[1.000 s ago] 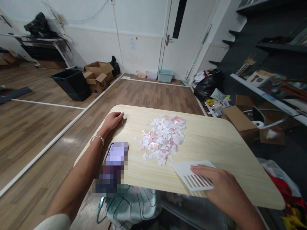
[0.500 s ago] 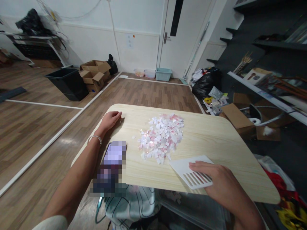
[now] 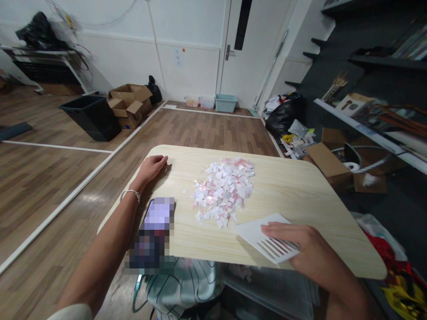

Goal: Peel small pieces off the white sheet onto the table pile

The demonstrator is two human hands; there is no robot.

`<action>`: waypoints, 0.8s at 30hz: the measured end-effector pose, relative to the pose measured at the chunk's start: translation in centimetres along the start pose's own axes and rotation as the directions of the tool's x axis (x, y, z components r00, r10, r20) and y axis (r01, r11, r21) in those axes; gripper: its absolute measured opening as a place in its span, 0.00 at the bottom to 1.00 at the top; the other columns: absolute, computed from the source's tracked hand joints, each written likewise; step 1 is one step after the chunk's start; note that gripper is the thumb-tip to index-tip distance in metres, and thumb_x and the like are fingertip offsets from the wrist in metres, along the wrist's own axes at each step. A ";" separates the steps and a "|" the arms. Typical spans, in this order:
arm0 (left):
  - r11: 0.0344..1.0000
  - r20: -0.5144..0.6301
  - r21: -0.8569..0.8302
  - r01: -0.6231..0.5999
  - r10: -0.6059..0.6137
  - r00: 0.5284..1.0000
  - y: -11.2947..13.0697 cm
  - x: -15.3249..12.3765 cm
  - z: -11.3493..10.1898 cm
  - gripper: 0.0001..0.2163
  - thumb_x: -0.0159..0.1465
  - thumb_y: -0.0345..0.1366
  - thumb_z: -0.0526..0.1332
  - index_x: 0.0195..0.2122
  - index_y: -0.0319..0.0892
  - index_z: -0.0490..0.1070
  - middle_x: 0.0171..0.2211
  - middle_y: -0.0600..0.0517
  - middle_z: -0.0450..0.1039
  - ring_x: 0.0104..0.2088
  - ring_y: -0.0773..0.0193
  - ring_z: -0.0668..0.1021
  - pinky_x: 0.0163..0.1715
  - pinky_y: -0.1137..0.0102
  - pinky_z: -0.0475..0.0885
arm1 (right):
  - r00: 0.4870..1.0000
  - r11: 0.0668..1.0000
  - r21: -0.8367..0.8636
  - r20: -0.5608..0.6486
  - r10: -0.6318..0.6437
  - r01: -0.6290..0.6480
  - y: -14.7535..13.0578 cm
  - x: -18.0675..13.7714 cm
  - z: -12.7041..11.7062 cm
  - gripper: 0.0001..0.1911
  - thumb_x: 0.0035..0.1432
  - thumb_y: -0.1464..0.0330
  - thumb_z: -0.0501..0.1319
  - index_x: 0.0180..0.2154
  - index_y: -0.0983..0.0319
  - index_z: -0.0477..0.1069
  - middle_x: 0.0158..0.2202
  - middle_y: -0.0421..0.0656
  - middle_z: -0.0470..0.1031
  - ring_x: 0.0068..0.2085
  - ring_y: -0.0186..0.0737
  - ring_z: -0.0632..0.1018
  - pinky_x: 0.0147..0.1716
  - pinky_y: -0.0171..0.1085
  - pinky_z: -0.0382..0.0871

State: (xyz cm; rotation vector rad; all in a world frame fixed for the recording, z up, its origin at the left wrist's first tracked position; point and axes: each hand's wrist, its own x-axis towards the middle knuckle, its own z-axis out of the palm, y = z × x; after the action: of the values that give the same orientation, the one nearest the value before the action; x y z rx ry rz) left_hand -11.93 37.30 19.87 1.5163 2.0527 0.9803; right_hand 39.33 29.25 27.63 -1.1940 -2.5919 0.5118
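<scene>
While right hand (image 3: 300,249) lies palm-down, fingers (image 3: 276,231) spread flat on white slotted scraper (image 3: 263,238) on table (image 3: 300,195), paper scrap pile (image 3: 223,191) sits just beyond fingertips; left hand (image 3: 151,168) rests far-left, fingers loosely curled, empty, forearm extended.

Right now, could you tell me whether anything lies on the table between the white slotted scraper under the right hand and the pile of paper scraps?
Nothing visible does. The white slotted scraper lies under the right hand, its far corner just short of the pile of paper scraps, with only bare table between. The left hand rests at the far left edge, apart.
</scene>
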 end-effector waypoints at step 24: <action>0.997 -0.021 -0.081 0.003 -0.004 1.000 -0.5 0.1 0.1 0.25 0.66 0.60 0.56 0.24 0.44 0.69 0.20 0.52 0.68 0.22 0.63 0.67 0.24 0.68 0.58 | 0.997 0.975 -0.209 0.009 0.074 -0.071 -0.9 0.5 0.5 0.35 0.43 0.81 0.55 0.49 0.59 0.88 0.48 0.45 0.89 0.49 0.51 0.89 0.54 0.47 0.84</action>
State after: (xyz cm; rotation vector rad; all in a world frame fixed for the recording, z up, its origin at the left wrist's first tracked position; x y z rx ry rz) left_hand -12.25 37.31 19.47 1.4665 2.0043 1.0693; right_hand 38.21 28.93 27.54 -1.3590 -2.6774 0.2693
